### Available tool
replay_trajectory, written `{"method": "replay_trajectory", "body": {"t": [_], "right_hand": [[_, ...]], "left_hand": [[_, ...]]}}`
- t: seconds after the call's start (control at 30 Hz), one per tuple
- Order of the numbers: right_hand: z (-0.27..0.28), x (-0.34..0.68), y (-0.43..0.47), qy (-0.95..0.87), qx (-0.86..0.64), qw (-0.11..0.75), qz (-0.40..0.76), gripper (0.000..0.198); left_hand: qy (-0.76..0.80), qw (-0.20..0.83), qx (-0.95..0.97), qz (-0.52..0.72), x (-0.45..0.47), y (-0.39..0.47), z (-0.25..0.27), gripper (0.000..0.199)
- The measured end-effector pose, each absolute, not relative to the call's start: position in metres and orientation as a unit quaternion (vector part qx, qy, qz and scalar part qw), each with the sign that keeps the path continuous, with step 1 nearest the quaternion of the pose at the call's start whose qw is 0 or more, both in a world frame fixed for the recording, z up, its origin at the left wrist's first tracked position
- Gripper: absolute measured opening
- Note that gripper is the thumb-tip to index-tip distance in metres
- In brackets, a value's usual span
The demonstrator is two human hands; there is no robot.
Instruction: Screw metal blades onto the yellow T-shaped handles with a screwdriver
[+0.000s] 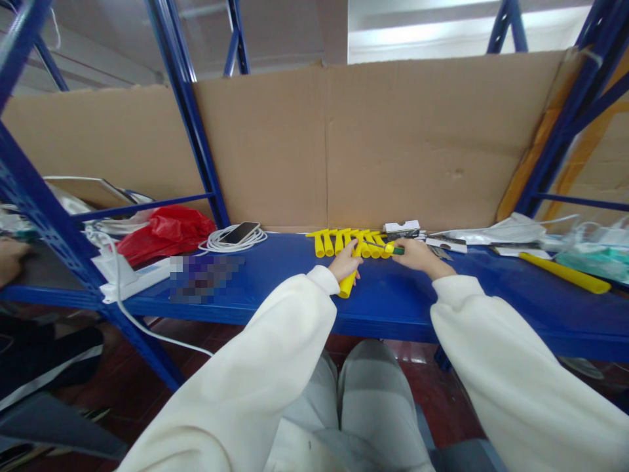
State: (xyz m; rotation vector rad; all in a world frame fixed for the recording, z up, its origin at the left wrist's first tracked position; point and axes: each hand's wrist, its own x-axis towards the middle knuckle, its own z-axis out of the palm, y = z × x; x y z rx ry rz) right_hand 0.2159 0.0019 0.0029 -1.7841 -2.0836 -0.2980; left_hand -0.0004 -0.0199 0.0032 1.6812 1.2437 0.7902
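Observation:
My left hand is closed around a yellow plastic tube-shaped part, its wide end pointing toward me over the blue shelf. Fingers wrapped, my right hand grips a screwdriver with a yellow and green handle. The thin shaft points left, toward the upper end of the held part; whether its tip touches is too small to tell. Just behind both hands, several similar yellow parts lie side by side in a row, partly hidden by my left hand.
The blue shelf backs onto a cardboard panel. Leftward are a phone on a coiled white cable, a red plastic bag and a white power strip. A small box and a long yellow tube lie rightward. Another person's hand shows far left.

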Motion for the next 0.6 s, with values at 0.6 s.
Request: {"method": "replay_trajectory", "body": {"t": [0.6], "right_hand": [[0.0038, 0.2156, 0.0019, -0.741, -0.630, 0.206, -0.105, 0.022]], "left_hand": [[0.492, 0.453, 0.666, 0.329, -0.0002, -0.0172, 0.0018, 0.079]]}}
